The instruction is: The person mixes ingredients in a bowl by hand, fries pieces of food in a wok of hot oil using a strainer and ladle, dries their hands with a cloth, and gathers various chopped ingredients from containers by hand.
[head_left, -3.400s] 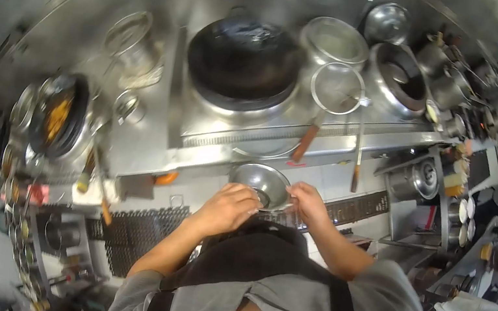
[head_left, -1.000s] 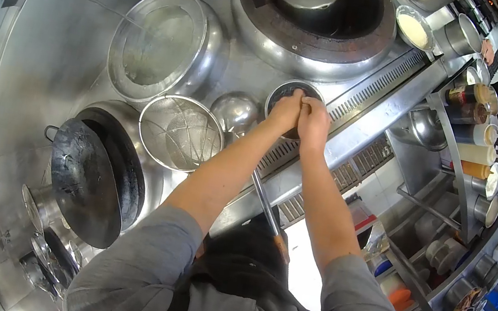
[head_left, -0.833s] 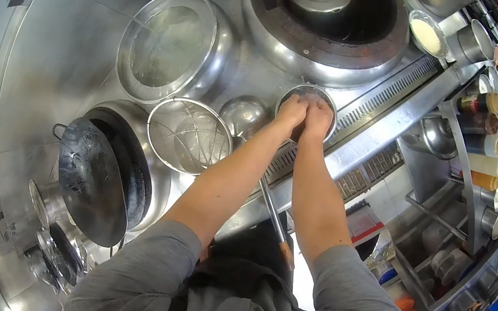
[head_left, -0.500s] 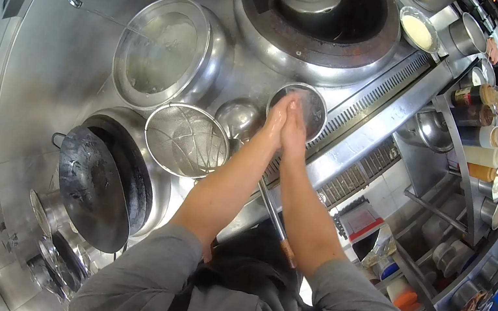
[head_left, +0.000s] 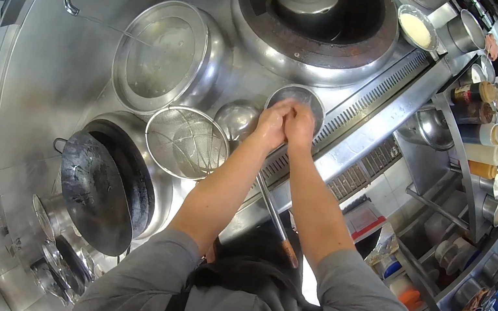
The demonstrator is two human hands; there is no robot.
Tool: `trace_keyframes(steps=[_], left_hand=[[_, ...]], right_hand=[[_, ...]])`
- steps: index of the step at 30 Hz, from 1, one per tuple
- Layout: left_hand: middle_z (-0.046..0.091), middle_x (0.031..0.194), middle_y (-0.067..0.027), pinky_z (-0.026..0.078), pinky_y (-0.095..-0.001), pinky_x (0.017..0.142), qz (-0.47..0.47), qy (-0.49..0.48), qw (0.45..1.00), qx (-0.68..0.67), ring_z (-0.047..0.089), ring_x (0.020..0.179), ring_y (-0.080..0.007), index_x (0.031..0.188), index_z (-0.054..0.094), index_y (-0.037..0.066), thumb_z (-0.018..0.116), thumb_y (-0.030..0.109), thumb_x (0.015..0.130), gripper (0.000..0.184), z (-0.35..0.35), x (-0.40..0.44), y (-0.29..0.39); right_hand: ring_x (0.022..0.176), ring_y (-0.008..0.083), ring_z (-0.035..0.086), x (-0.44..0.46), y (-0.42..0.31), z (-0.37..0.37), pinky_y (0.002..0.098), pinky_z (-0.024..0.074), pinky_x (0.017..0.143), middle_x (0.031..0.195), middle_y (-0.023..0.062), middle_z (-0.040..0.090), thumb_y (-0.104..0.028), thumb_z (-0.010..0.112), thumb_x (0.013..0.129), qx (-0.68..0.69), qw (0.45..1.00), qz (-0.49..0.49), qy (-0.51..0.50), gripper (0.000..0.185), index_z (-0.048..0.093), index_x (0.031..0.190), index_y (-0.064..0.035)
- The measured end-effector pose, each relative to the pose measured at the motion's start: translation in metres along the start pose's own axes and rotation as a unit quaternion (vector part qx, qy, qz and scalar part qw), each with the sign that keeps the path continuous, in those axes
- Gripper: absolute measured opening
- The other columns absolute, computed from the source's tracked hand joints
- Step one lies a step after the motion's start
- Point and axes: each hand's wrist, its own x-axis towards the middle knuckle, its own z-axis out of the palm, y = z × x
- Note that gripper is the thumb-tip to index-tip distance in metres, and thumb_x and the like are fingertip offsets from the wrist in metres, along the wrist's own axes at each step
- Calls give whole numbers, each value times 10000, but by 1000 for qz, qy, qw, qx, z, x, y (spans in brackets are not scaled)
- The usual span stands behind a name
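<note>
My left hand (head_left: 272, 125) and my right hand (head_left: 299, 124) press together over a round metal bowl (head_left: 318, 103), the fingers curled inward and partly blurred. Both look wet. Whatever lies between the palms, if anything, is hidden. Just left of them are a shiny ladle bowl (head_left: 237, 118) and a wire-mesh strainer (head_left: 183, 138). A long metal handle with a wooden end (head_left: 289, 252) runs beneath my forearms towards my body.
A water-filled metal basin (head_left: 160, 62) stands at upper left, under a thin stream from a tap (head_left: 72, 1). A wok burner (head_left: 305, 53) sits ahead, and a dark wok (head_left: 94, 192) leans at lower left. Sauce bottles (head_left: 483, 155) line the right shelf, near another person's hand (head_left: 491, 48).
My hands have drawn slightly back towards me, from straight, flat-pressed fingers to curled ones folded together. The bowl and strainer stay in place.
</note>
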Motion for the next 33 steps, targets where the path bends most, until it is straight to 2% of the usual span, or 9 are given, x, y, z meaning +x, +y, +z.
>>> trace_keyframes(steps=[2,4,8,10,14,20,24,30,33], left_hand=[[569,1083,-133,466,-360,834,23,52,998,-6,579,924,-244,1167,494,-6,463,103,876,312,7,-16,-2],[571,1062,-132,474,-373,810,-29,54,996,60,586,879,-248,1185,484,7,461,94,872,325,4,-21,-5],[549,969,-138,501,-397,706,-43,122,990,57,571,817,-279,1191,463,37,404,71,869,329,15,6,4],[585,950,-166,484,-480,759,-23,112,993,23,584,887,-322,1051,511,-6,439,208,895,274,-4,34,-3],[576,962,-225,480,-493,792,-95,-54,988,-111,550,971,-433,1073,486,-34,443,303,900,382,-16,32,-2],[562,910,-180,501,-446,692,-25,23,990,-136,582,807,-339,1022,490,8,543,198,855,258,23,-49,11],[561,820,-153,498,-435,674,-32,58,997,37,574,740,-294,934,496,8,517,97,842,130,16,-24,12],[579,838,-133,488,-381,683,-16,128,969,212,574,772,-253,903,533,-18,489,112,850,147,10,-5,20],[596,850,-146,469,-376,737,10,134,909,394,580,822,-274,895,551,-20,502,112,807,166,-11,18,7]], right_hand=[[888,409,567,15,3,5,450,437,795,888,243,607,-173,512,783,-25,992,122,-36,226,639,827,8],[794,402,574,23,8,11,413,454,753,805,225,614,-214,548,787,-54,996,71,11,241,643,842,0],[1016,350,556,9,-2,2,376,409,903,1033,222,601,-245,492,833,112,980,125,-107,324,631,1030,-29],[1227,306,406,-21,-4,12,345,282,1024,1258,193,492,-285,451,892,112,992,-45,-22,429,518,1205,1],[1326,307,240,-63,-40,-1,353,157,1080,1375,176,366,-280,368,938,163,984,-56,-35,456,432,1282,12],[1256,325,366,-37,2,-4,421,320,1004,1286,191,461,-135,404,875,-56,969,-205,-127,395,472,1242,-6],[1148,349,468,-31,-9,-36,374,422,931,1257,192,475,-60,488,814,-155,913,-340,-160,331,542,1135,-1],[934,348,575,-8,-17,-62,396,484,811,1084,180,577,5,514,719,-44,905,-412,-100,248,600,951,23],[930,374,571,12,14,-30,421,460,812,1004,215,599,-93,541,773,-57,980,-182,-55,198,624,917,16]])
